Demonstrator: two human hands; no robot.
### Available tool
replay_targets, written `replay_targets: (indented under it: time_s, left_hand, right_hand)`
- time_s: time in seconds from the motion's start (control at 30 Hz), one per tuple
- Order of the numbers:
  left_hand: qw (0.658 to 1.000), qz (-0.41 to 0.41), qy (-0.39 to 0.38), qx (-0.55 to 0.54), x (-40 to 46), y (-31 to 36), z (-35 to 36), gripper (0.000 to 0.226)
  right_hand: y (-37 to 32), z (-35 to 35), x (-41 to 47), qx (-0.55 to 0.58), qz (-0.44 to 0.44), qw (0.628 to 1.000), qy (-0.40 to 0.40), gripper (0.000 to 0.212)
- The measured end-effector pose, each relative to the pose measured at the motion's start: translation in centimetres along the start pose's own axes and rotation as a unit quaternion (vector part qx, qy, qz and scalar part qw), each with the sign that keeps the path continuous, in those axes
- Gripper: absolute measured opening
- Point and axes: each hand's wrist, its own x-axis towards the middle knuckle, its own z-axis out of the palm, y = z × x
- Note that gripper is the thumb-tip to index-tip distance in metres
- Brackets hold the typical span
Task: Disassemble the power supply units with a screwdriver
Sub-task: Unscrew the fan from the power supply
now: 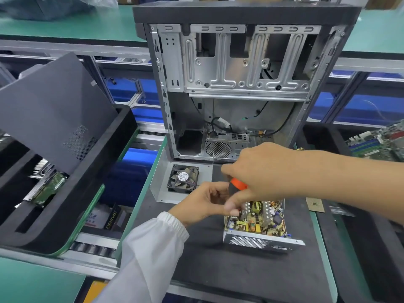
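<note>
An opened power supply unit (pixel 258 228) lies on the black mat, its circuit board bare inside a metal tray with a perforated front wall. My right hand (pixel 255 171) grips a screwdriver with an orange and black handle (pixel 238 184), held upright over the board's left side; the tip is hidden. My left hand (pixel 205 202) sits right beside the handle with curled fingers touching its lower part. The unit's removed metal cover with a black fan (pixel 183 179) lies to the left.
An empty upright computer case (pixel 236 84) stands behind the unit. A black foam tray (pixel 54 171) at left holds a case panel and hard drives. Motherboards (pixel 378 141) lie at far right. A small chip (pixel 314 204) rests on the mat's right edge.
</note>
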Motion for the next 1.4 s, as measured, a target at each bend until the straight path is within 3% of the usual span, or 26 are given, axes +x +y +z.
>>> replay_targets:
  time_s: [0.07, 0.2, 0.33, 0.47, 0.6, 0.8, 0.97, 1.07, 1.3, 1.4]
  left_hand:
    - [1.0, -0.014, 0.006, -0.003, 0.2, 0.0, 0.1, 0.036]
    - [1.0, -0.015, -0.006, 0.006, -0.1, -0.2, -0.5, 0.025]
    - [1.0, -0.015, 0.01, 0.024, -0.3, -0.9, -1.2, 0.016]
    - [0.999, -0.013, 0.019, 0.03, 0.2, -1.2, -0.8, 0.036]
    - [1.0, -0.01, 0.016, -0.007, -0.3, -1.1, -0.8, 0.029]
    - [0.999, -0.004, 0.034, -0.03, -2.7, -2.1, -2.6, 0.029]
    - [0.997, -0.054, 0.063, 0.007, -3.3, -3.4, -2.7, 0.027]
    - [0.994, -0.068, 0.084, -0.015, -3.2, -4.2, -2.4, 0.025]
    - [0.974, -0.116, 0.128, 0.148, -2.8, -6.4, -1.2, 0.008]
    - [0.954, -0.11, 0.132, 0.246, -2.4, -7.0, 0.0, 0.012]
  right_hand:
    - [-0.3, 0.5, 0.2, -0.029, 0.01, 0.999, 0.023, 0.058]
    - [0.0, 0.5, 0.2, 0.023, -0.044, 0.999, -0.022, 0.024]
    - [-0.1, 0.3, -0.1, 0.055, -0.061, 0.996, -0.033, 0.03]
    - [-0.3, 1.0, 0.2, -0.002, -0.01, 1.0, -0.001, 0.054]
    - [0.0, 1.2, 0.4, -0.006, -0.012, 1.0, -0.002, 0.04]
    - [2.3, -0.8, -0.5, 0.11, 0.023, 0.993, 0.034, 0.045]
    - [4.1, -0.6, -0.2, 0.267, 0.08, 0.96, 0.012, 0.039]
    - [4.7, 0.4, -0.1, 0.302, 0.118, 0.946, 0.006, 0.035]
    - [5.9, 0.9, -0.9, 0.329, 0.165, 0.93, -0.008, 0.043]
    - [6.2, 1.0, -1.3, 0.332, 0.178, 0.926, -0.003, 0.042]
